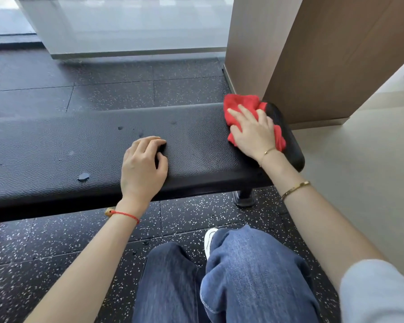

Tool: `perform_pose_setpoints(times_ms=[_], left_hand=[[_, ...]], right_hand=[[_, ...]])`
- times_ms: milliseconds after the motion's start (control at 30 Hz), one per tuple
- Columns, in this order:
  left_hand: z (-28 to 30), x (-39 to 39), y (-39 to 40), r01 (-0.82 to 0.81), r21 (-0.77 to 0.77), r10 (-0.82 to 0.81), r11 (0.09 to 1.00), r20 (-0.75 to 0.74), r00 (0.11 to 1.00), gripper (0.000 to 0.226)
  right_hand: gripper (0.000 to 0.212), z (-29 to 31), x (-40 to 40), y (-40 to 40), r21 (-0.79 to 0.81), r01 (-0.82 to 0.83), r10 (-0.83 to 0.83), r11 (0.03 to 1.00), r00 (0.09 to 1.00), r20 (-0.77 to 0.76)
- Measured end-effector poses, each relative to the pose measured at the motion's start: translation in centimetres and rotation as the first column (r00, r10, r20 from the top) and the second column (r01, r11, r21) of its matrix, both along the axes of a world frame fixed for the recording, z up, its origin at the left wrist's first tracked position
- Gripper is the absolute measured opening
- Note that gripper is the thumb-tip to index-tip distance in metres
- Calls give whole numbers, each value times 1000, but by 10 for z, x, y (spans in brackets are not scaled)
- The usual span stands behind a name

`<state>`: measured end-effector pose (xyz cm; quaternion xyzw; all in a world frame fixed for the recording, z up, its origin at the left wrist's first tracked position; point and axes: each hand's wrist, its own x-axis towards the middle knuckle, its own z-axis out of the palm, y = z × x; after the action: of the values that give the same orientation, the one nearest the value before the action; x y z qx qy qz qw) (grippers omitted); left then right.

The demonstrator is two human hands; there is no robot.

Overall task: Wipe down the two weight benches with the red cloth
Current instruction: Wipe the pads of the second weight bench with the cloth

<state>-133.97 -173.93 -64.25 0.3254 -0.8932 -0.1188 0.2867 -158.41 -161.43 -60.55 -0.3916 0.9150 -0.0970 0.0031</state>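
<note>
We see the black weight bench [56,148] stretch off the left edge, its padded top bare apart from a few scuffs. Our left hand [142,166] rests near the front edge, fingers loosely curled and holding nothing. Further right, our right hand [252,134] presses flat, fingers spread, on the red cloth [239,104] at the bench's rounded right end, beside the brown pillar [313,54]. Pale floor [359,171] lies open beyond.
</note>
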Motion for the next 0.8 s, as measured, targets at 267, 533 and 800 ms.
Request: perform_pose_setpoints(times_ms=[267,533,800], left_hand=[[-3,0,-1,1,-1,-1,1000,-7,1000,28],[-2,-6,6,-35,-31,35,999,12,999,28],[-2,-3,1,-17,-22,17,1000,-8,1000,28]], right_hand=[[50,-11,35,58,-75,-291,284,954,955,-87],[48,-3,-16,9,-62,31,-32,998,1000,-2],[51,-10,55,34,-50,-381,379,923,924,-54]])
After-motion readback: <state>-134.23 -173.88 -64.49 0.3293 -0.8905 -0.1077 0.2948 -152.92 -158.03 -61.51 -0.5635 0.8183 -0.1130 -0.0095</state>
